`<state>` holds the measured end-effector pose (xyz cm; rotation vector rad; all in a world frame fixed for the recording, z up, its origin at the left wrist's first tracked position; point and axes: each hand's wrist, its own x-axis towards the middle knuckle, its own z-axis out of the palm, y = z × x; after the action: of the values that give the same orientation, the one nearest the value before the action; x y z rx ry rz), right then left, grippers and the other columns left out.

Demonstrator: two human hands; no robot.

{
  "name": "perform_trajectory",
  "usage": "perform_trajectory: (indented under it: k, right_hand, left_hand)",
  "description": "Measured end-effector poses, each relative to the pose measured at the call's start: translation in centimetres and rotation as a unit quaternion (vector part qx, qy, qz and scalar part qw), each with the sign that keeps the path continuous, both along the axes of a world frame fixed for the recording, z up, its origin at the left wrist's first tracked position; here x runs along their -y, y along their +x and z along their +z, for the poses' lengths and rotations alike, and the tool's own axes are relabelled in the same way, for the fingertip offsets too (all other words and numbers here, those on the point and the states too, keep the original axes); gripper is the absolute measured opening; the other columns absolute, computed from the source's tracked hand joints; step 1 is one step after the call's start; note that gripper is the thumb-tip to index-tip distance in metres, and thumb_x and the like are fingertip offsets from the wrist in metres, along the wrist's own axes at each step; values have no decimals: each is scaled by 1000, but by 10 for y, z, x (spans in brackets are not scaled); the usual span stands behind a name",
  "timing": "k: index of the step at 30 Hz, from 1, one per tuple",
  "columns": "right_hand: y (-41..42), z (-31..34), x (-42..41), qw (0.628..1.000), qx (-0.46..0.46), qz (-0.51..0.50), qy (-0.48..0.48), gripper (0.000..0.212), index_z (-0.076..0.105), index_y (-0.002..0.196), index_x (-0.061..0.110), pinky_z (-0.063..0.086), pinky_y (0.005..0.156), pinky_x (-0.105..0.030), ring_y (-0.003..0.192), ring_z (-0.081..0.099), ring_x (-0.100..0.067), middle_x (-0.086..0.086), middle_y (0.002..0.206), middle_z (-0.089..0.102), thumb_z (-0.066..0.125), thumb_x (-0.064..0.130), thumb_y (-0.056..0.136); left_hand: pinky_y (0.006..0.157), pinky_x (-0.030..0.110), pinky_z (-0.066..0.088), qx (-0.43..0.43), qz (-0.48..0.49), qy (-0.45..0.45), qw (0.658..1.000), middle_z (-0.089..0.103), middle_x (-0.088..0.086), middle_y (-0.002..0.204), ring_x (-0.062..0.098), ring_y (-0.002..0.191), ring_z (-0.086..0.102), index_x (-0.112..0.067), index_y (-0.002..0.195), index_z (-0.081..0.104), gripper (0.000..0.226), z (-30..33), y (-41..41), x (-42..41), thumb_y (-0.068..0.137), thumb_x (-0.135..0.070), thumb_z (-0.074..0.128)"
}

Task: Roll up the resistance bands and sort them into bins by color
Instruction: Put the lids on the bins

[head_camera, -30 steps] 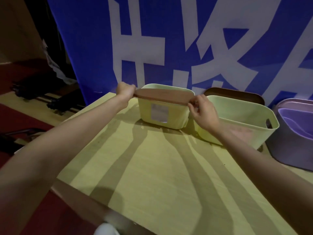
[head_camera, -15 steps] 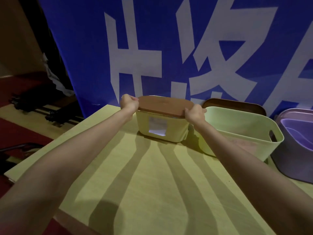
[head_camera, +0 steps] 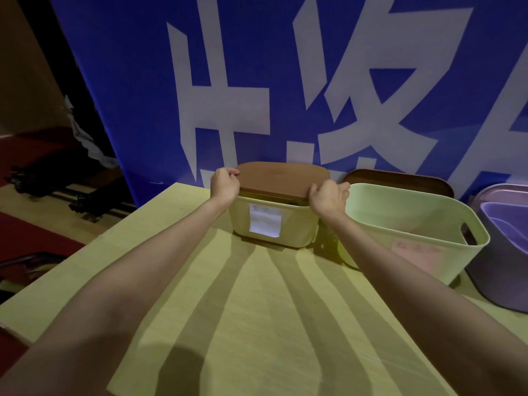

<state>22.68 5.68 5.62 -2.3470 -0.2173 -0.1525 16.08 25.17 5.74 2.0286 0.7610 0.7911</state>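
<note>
Lowered from mid-air over the last second, the brown lid [head_camera: 281,179] now sits nearly flat on the small green bin [head_camera: 273,224] at the table's [head_camera: 228,310] far edge, left hand [head_camera: 225,186] and right hand [head_camera: 328,196] gripping its ends, which suggests closing up; no bands visible.

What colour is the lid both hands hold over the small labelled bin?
Brown, seen in the head view: lid.

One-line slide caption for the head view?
Both hands, left hand and right hand, grip brown lid above labelled pale-green bin.
</note>
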Motion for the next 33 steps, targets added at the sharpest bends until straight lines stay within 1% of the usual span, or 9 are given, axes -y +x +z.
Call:
perform_trajectory:
  k: [3,5,13,18,21,24,27,30,33]
  right_hand:
    - [-3,-4,-1,1000,2,-6,-15,40,41,130,-3,31,107,-41,127,33,-39,-27,136,32,42,24,101]
    - [-5,-5,-3,1000,2,-7,-23,40,40,131,-2,32,107,-41,128,32,-39,-27,136,33,41,23,101]
    - [-14,-13,-7,997,17,-2,-74,40,41,130,-3,33,104,-40,125,33,-39,-26,135,32,40,24,100]
    - [-14,-16,-6,994,17,35,-98,47,32,137,-4,34,103,-43,126,34,-40,-26,136,33,35,27,102]
    - [-13,-14,-7,994,6,52,-100,54,23,143,-6,34,104,-45,128,36,-40,-27,139,33,33,29,103]
    - [-12,-14,-7,994,-4,67,-85,59,14,147,-7,33,106,-45,129,36,-41,-28,142,30,32,29,104]
    - [-12,-15,-9,994,-6,77,-73,58,13,145,-11,35,104,-43,128,37,-42,-29,143,27,32,26,104]
    - [-12,-17,-10,995,4,69,-78,60,12,146,-11,36,103,-43,128,37,-42,-29,143,27,32,27,104]
    - [-12,-17,-12,994,18,60,-93,62,12,146,-12,37,103,-43,127,38,-40,-28,142,29,32,29,104]
  left_hand:
    - [94,25,43,-3,-2,19,1000,56,14,131,26,121,52,-2,125,59,32,-1,0,4,101,-4,38]
    - [97,30,44,-9,-2,34,999,55,15,131,27,121,52,-2,126,58,32,-1,-1,4,101,-3,39]
    - [96,30,44,-35,-6,72,997,56,14,131,27,120,53,-2,127,57,32,-6,-4,-4,99,0,40]
    - [93,29,45,-52,-2,86,995,57,15,129,28,118,54,-1,129,53,33,-13,-5,-10,99,-1,42]
    - [90,30,46,-32,17,49,998,60,14,125,28,115,57,-1,127,56,29,-13,-4,-13,100,-6,46]
    - [92,32,48,-1,44,-27,999,64,13,119,28,111,59,-2,116,65,24,-10,-1,-21,98,-12,53]
    - [91,32,50,17,58,-91,994,66,11,114,26,109,60,-4,109,68,19,-8,2,-26,95,-13,59]
    - [91,30,48,23,61,-142,988,65,11,115,25,112,58,-3,109,65,18,-6,3,-28,95,-12,59]
    - [87,26,44,17,63,-152,986,62,12,120,25,116,56,-3,112,64,19,-6,3,-28,96,-11,56]
